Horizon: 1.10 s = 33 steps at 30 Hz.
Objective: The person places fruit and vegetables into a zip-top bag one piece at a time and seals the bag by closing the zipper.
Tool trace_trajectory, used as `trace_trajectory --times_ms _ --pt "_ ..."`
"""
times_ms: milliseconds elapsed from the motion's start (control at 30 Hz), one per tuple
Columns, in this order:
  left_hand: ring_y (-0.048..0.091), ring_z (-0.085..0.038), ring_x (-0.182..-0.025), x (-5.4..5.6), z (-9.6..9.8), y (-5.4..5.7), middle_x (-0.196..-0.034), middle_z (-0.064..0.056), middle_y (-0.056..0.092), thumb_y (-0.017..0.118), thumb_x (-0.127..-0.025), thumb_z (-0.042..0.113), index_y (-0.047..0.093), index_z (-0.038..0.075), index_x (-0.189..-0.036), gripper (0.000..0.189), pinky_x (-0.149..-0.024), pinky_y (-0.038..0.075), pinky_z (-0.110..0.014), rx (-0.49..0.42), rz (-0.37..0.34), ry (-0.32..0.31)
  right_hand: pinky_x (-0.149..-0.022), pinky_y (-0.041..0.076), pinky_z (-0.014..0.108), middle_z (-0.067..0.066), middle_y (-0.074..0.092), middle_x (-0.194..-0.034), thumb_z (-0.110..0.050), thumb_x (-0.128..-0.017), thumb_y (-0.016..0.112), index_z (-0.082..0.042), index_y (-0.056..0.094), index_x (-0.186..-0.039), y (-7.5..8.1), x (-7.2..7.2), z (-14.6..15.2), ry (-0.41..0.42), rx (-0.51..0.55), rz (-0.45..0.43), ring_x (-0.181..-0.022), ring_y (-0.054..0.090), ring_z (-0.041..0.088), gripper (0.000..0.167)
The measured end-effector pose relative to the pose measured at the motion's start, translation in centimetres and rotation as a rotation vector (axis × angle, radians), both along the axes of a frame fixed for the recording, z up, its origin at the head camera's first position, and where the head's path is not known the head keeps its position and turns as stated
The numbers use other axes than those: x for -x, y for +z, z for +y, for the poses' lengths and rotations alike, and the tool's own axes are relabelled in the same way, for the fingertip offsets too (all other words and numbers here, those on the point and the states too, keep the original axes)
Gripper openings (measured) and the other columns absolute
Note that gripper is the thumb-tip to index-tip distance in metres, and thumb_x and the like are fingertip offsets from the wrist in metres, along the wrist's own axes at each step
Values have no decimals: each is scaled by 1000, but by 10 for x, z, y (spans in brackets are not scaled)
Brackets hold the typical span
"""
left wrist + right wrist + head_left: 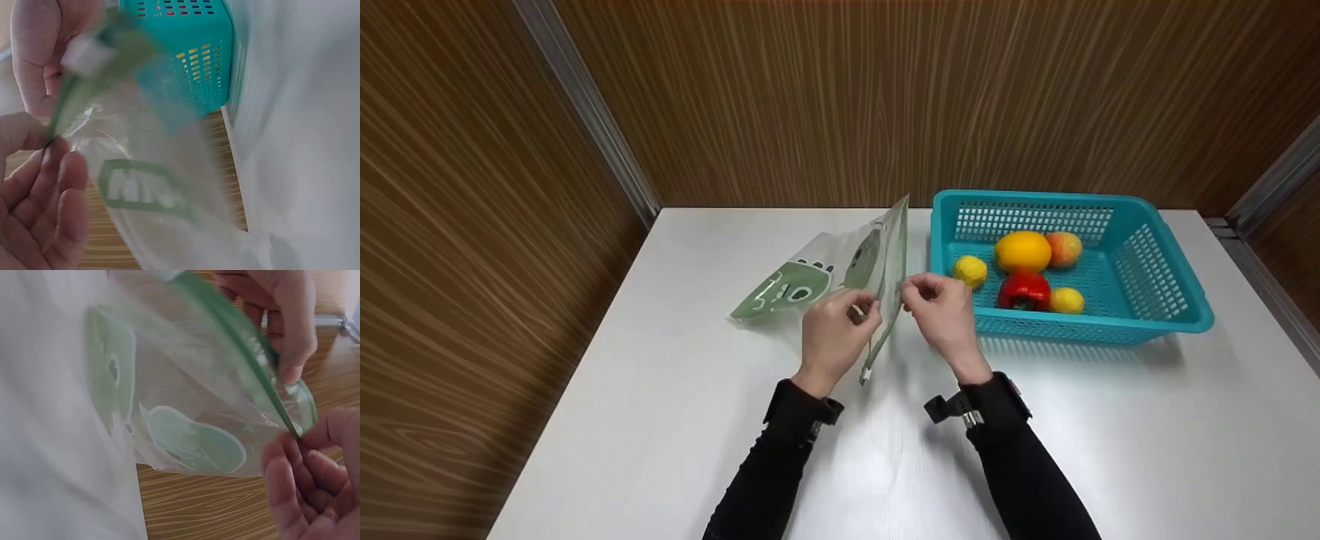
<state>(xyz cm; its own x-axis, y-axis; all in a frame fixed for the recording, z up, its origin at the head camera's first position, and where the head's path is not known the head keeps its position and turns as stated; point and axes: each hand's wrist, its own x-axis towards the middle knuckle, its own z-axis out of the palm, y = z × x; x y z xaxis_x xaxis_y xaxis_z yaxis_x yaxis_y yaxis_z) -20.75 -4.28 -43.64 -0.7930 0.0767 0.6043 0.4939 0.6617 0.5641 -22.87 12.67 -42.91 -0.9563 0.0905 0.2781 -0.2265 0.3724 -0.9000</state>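
A clear slider zip bag (802, 281) with green cartoon prints stands tilted over the white table, its green-edged mouth facing right. With thumb and fingertips, my left hand (840, 326) pinches one side of the mouth. Opposite it, my right hand (934, 311) pinches the other side of the green edge (256, 371). A gap shows between the two sides of the mouth in the right wrist view. The white slider (866, 373) sits at the near end of the zip. In the left wrist view, a green-framed label (143, 188) shows on the see-through film.
Right of the bag stands a teal perforated basket (1174, 324). It holds a red bell pepper (1024, 290), an orange-yellow fruit (1023, 251), a peach (1064, 249) and two small yellow fruits (970, 271). Wood-grain panels (810, 97) border the table at the back and sides.
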Motion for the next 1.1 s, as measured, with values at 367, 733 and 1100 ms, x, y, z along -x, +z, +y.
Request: trace_trajectory --times_ms 367,733,1100 --pt "72 -16 -66 1 -2 4 -80 -6 78 72 -92 7 79 4 -92 8 -63 58 -24 -103 48 16 -63 45 18 14 76 -77 -16 -94 73 -5 80 -86 -2 -4 -5 -67 -94 89 -66 61 11 15" --pt "69 -18 -64 2 -28 19 -82 -7 77 72 -93 6 78 4 -92 7 -63 57 -34 -232 155 136 -60 45 20 13 79 -78 -15 -92 75 -2 81 -89 -1 -4 -8 -100 -212 96 -68 71 26 14" --pt "67 -19 -65 -3 -44 34 -82 -9 75 70 -93 2 78 3 -91 8 -59 53 -28 -296 236 184 -56 40 21 15 74 -73 -6 -87 67 -2 80 -95 -2 -3 -7 -86 -183 42 -60 59 18 16"
